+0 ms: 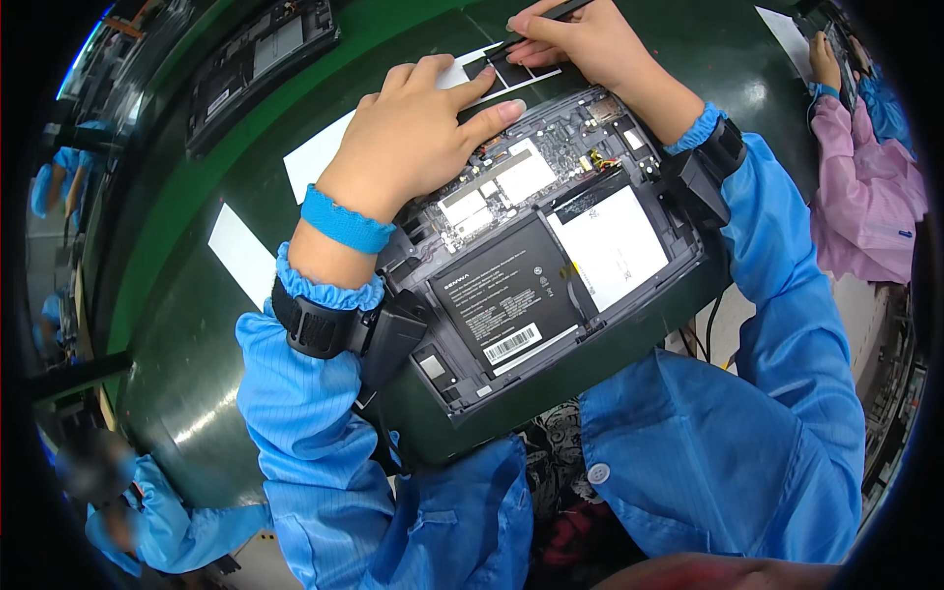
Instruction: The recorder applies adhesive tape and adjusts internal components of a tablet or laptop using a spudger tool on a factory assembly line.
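An opened device with a dark casing (447, 369) lies tilted before me, its circuit board (580, 147), black battery (506, 280) and a white-covered block (615, 246) exposed. Beyond its far edge is a white sheet carrying black rectangular pads (513, 73). My left hand (418, 128) rests over the sheet's near left part, fingers spread, index fingertip on a black pad and thumb above the board's edge. In my right hand (580, 39) is a slim black tweezers-like tool (568, 9), pinched between the fingers, its tip down at the pads.
White paper sheets (241, 251) lie left on the green table (187, 334). A second opened device (261, 59) stands at the far left. Co-workers in blue sleeves (187, 526) and a pink garment (860, 197) are at the sides. Black units are strapped to both my wrists.
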The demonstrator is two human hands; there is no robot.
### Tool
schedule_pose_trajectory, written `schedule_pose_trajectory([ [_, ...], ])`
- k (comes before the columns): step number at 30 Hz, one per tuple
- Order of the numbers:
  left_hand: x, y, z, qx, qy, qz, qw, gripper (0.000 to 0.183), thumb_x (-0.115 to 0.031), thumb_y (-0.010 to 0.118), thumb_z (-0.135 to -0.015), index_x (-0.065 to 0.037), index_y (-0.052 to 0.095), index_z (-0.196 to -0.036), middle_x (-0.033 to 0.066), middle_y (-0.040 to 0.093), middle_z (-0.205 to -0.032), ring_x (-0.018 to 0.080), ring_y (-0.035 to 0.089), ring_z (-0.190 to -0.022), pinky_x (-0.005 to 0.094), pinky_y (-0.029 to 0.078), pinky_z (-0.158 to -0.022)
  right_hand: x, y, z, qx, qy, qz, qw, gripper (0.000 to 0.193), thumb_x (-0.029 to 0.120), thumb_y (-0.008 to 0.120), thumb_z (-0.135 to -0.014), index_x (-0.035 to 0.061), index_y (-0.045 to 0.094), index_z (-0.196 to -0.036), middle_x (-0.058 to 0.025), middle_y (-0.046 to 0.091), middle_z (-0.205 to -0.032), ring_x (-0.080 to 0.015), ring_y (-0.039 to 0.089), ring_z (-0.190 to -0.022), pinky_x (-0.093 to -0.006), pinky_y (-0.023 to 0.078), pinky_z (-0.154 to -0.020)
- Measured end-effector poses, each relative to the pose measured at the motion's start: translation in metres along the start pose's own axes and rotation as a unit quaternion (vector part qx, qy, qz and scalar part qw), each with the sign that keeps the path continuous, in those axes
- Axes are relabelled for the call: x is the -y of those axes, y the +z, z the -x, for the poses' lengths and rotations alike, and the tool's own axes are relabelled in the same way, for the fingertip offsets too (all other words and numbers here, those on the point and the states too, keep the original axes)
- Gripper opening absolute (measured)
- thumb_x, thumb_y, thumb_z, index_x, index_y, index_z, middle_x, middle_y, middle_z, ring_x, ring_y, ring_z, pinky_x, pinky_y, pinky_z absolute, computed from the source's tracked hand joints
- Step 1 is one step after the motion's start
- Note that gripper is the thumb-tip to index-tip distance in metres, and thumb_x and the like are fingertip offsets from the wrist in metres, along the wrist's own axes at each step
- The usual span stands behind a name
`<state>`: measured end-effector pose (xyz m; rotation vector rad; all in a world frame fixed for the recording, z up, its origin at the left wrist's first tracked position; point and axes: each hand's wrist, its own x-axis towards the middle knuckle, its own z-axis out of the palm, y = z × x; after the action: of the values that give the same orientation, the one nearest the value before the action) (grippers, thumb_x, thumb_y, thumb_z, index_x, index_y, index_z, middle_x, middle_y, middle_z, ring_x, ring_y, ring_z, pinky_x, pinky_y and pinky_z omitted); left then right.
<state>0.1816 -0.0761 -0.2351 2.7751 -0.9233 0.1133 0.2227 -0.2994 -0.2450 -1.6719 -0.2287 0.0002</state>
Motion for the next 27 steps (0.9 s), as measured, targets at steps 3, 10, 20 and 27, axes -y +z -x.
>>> schedule_pose_trajectory([
  [3,-0.001,-0.001,-0.001,0.005,-0.003,0.006,1.0,0.052,-0.055,0.047,-0.094,-0.021,0.059,-0.131,0.0171,0.045,-0.141,0.0362,0.04,-0.131,0.0446,0.037,-0.105,0.001,-0.001,0.001,-0.014,0.02,-0.032,0.999,0.013,0.007,0.065,-0.088,-0.0063,0.066,-0.09,-0.0163,0.07,-0.078,-0.0196,0.07,-0.069,-0.0265,0.058,-0.061],
  [10,0.002,0.001,0.001,0.013,-0.007,0.024,1.0,0.052,-0.057,0.047,-0.093,-0.024,0.059,-0.132,0.0181,0.041,-0.145,0.0379,0.035,-0.134,0.0461,0.032,-0.108,0.006,-0.007,0.002,-0.045,0.01,-0.116,0.992,0.011,0.008,0.065,-0.089,-0.0034,0.066,-0.089,-0.0156,0.069,-0.077,-0.0195,0.07,-0.066,-0.0267,0.058,-0.06],
  [20,-0.001,-0.032,-0.002,-0.114,-0.076,0.213,0.967,0.034,-0.03,0.059,-0.093,0.004,0.066,-0.095,0.0087,0.062,-0.067,0.0163,0.056,-0.06,0.031,0.045,-0.059,0.028,-0.029,0.049,-0.009,0.02,-0.038,0.999,0.024,0.02,0.068,-0.089,-0.0014,0.067,-0.1,-0.0151,0.071,-0.084,-0.0156,0.07,-0.071,-0.0228,0.056,-0.062],
  [27,-0.024,-0.039,0.029,0.073,-0.146,0.298,0.94,0.035,-0.032,0.064,-0.09,0.003,0.065,-0.089,0.0044,0.061,-0.063,0.007,0.051,-0.053,0.0256,0.037,-0.049,0.024,-0.003,0.07,0.085,0.054,-0.022,0.995,0.021,0.019,0.063,-0.092,-0.001,0.063,-0.1,-0.0134,0.07,-0.085,-0.0135,0.069,-0.069,-0.0192,0.053,-0.059],
])
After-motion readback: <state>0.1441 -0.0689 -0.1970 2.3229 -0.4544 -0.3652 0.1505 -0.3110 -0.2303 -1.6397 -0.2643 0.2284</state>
